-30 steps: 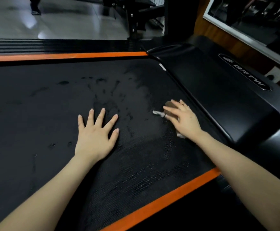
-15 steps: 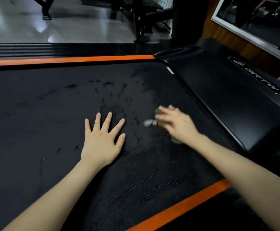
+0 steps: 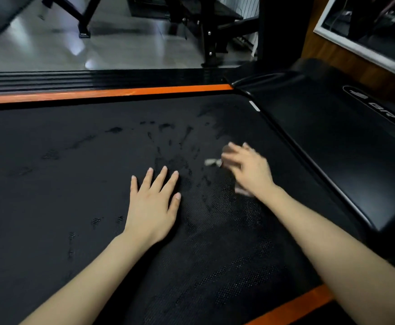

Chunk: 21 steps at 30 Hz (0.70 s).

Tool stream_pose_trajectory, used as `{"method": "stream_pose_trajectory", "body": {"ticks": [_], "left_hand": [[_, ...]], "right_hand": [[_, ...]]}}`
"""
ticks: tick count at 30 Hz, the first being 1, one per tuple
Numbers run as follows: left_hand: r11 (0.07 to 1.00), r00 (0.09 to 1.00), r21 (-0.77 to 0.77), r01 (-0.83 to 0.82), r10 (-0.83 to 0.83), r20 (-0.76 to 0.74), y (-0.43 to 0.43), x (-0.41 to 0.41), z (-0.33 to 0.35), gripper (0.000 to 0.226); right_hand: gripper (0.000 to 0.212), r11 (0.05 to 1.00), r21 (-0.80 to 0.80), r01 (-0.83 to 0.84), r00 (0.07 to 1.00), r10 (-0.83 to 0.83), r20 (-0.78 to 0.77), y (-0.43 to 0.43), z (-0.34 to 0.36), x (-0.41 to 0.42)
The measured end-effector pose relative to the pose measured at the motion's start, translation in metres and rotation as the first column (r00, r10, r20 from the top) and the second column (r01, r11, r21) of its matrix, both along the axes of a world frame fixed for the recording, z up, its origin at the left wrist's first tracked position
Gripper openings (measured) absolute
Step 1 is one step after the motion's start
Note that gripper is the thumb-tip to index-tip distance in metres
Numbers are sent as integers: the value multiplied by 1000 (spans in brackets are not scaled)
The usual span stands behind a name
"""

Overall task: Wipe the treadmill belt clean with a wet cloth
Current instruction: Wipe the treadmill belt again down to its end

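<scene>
The right hand point(image 3: 248, 170) presses the wet cloth point(image 3: 211, 162) under blurred, outstretched fingers onto the treadmill belt point(image 3: 74, 160). The left hand point(image 3: 155, 202) lies flat beside it, fingers spread. Dark smudges point(image 3: 168, 141) lie just left and ahead of the right fingers.

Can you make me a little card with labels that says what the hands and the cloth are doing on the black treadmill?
place: treadmill belt, black, with an orange stripe along its far edge
left hand: flat on the belt, fingers spread, holding nothing
right hand: blurred, pressing on the cloth
cloth: small, pale, mostly hidden under the right hand
wet marks: dark smears beyond the hands
beside the belt: glossy black cover on the right
</scene>
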<state>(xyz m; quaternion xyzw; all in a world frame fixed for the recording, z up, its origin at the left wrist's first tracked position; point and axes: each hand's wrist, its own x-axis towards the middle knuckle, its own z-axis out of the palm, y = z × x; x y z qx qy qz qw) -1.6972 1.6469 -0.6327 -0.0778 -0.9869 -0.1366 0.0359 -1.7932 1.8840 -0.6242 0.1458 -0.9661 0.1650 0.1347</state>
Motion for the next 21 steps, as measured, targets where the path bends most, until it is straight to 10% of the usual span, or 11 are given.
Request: {"method": "stream_pose_trajectory", "body": {"ticks": [3,10,17,21], "left_hand": [[998,998,-55,-26,23,-50,-13,-17,7,78],[980,989,-144,-136,141,31,-44,-76,-2,55],[976,988,-155,-152,153,0,-40,-77,-7,56],[977,989,-154,-145,146,-6,-42,-78,-7,55]], "right_hand": [[27,984,-53,168,984,-164,70,-15,1,-18],[38,881,60,-470,881,472,-20,-29,-8,55],[26,978,-72,196,980,-194,34,-22,-6,-71],[30,972,-52,-228,971,231,56,-57,-6,4]]}}
